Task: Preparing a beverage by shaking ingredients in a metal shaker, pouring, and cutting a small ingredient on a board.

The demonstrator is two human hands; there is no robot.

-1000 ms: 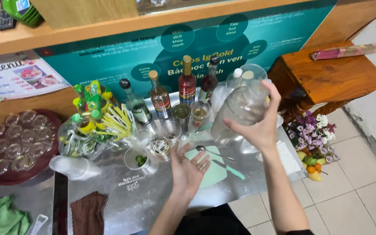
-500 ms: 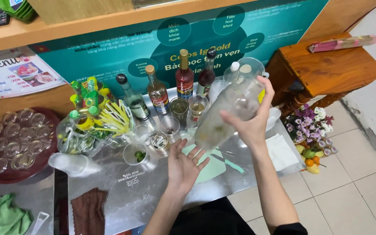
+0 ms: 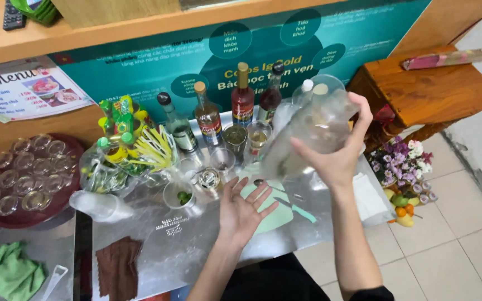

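My right hand [image 3: 338,153] grips a large clear plastic bottle [image 3: 308,134], tilted with its neck pointing down and to the left over the metal counter [image 3: 196,245]. My left hand [image 3: 241,209] is open, palm up, just below the bottle's lower end. A pale green cutting board [image 3: 277,214] lies under my left hand, with a spoon and a knife on it. A clear plastic cup [image 3: 178,198] with green bits inside stands just left of my left hand.
Several syrup bottles [image 3: 242,100] and small glasses [image 3: 235,139] line the back of the counter. A bundle of yellow straws [image 3: 154,147] stands at left, a red tray of glasses [image 3: 23,173] farther left. A brown cloth [image 3: 119,267] and a green cloth [image 3: 15,273] lie near the front edge.
My right hand has tipped the bottle further, its neck swinging down to the left. My left hand has turned palm up under the bottle's lower end.
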